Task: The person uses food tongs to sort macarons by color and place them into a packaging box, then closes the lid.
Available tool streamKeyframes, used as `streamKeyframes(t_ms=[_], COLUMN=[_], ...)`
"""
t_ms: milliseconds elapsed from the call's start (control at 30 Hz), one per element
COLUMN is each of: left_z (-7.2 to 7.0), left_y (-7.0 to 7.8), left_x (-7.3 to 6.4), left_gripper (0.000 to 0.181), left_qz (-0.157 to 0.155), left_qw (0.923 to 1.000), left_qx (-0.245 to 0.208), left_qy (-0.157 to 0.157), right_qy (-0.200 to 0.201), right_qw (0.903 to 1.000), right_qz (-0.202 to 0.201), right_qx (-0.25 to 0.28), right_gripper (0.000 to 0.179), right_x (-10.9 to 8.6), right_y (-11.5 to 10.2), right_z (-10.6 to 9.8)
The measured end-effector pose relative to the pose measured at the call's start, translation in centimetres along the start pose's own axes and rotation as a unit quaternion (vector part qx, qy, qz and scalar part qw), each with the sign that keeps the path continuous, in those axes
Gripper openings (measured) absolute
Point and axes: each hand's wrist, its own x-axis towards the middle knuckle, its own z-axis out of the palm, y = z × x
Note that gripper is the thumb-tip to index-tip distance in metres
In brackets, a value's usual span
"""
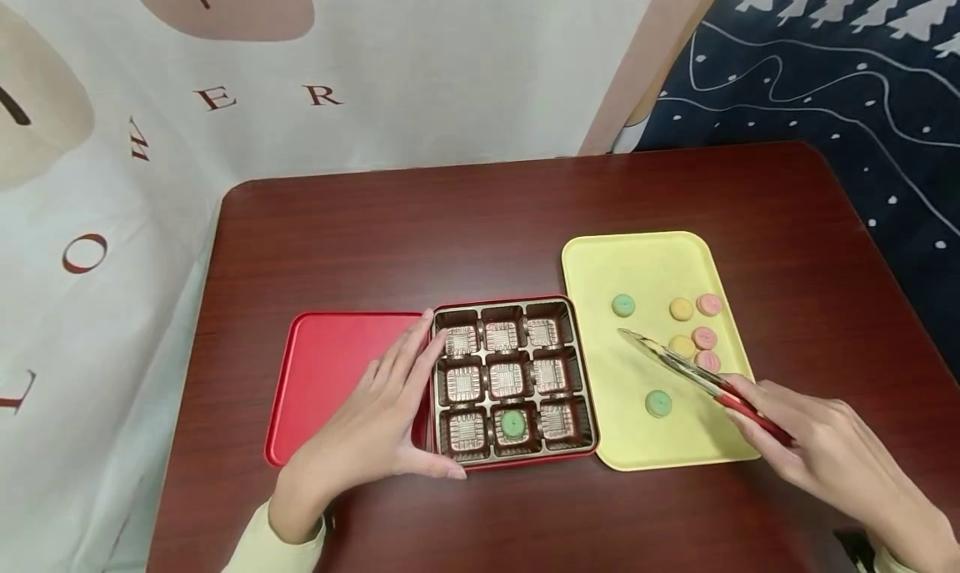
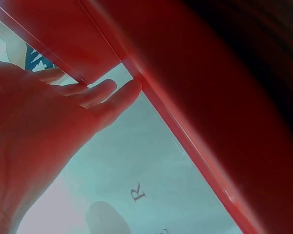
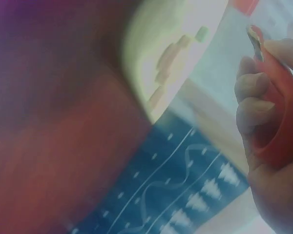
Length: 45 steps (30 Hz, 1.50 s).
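At the box's (image 1: 506,379) nine o'clock edge, the left hand (image 1: 371,419) spreads thumb from fingers; a green disc (image 1: 513,424) sits at six. The right hand's (image 1: 828,444) fingers grip tongs (image 1: 693,374) above the tray (image 1: 630,264) at three.

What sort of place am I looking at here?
Probably a small indoor table setup, perhaps in a home: a reddish-brown table, a pale cloth printed with letters behind it, and a navy cloth patterned with white trees at the far right.
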Motion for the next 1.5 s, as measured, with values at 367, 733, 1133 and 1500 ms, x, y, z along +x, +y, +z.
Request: streamKeyframes(t_ms=[367,733,1133,1500], left_z=[0.3,0.1,0.1,0.1], left_y=[0.0,-0.2,-0.2,-0.1], left_x=[0.2,0.1,0.1,0.1], left_gripper=[0.159,0.159,0.158,0.158], left_qz=[0.005,0.021,0.024,0.019], left_qw=[0.9999,0.9995,0.9993,0.9996], left_qx=[0.009,0.014,0.011,0.011], left_qy=[0.011,0.021,0.026,0.02], right_qy=[-0.045,-0.091,-0.113,-0.115], right_qw=[0.9932,0.986,0.9797,0.9782], right_qz=[-0.089,-0.126,-0.155,-0.156], right_qx=[0.061,0.059,0.058,0.076], right_gripper=[0.048,0.041,0.042,0.043], right_x=[6.1,8.0,9.1,9.0], right_y=[-1.0,-2.9,-3.8,-4.2], right_z=[1.9,4.4,6.0,6.8])
